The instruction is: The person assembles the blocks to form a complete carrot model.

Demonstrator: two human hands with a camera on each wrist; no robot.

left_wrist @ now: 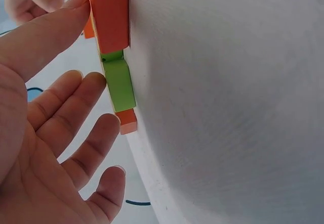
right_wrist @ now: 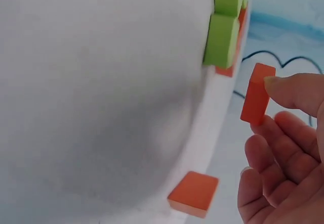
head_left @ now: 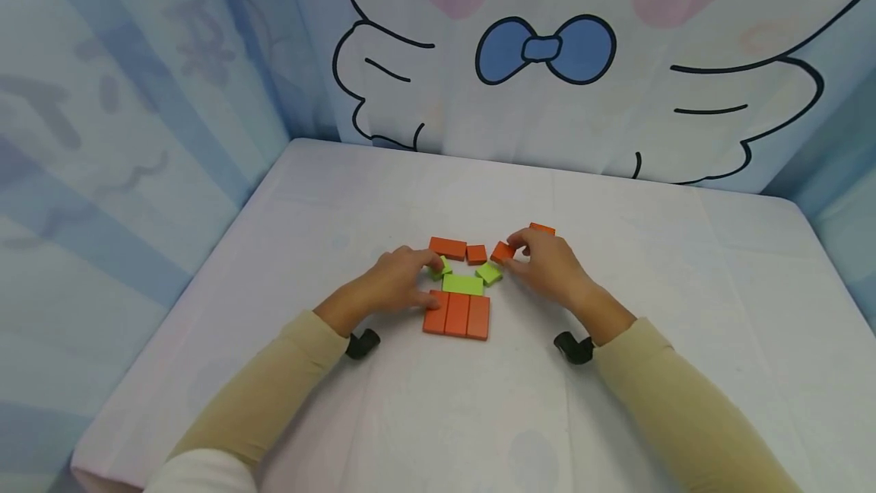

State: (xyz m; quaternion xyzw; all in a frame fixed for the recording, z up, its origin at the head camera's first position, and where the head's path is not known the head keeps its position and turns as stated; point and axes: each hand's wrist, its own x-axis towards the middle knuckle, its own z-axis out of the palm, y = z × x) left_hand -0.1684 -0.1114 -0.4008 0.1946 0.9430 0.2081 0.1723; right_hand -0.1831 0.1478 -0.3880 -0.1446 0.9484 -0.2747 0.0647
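Observation:
Three long orange blocks (head_left: 456,315) lie side by side, with a green rectangular block (head_left: 463,284) along their far edge. My left hand (head_left: 400,278) rests on the left side of this group, its thumb touching the leftmost orange block (left_wrist: 110,16) and its fingertips touching a small green block (left_wrist: 120,85). Between thumb and fingers, my right hand (head_left: 550,268) pinches a small orange block (right_wrist: 257,93), held above the table. Just left of that hand, a second small green block (head_left: 489,274) sits turned at an angle.
Behind the green blocks lie a long orange block (head_left: 448,248) and a small orange block (head_left: 476,255). Another orange block (head_left: 543,228) lies beyond my right hand, partly hidden. A white cloth covers the table (head_left: 438,417); a printed curtain (head_left: 547,120) hangs at its far edge.

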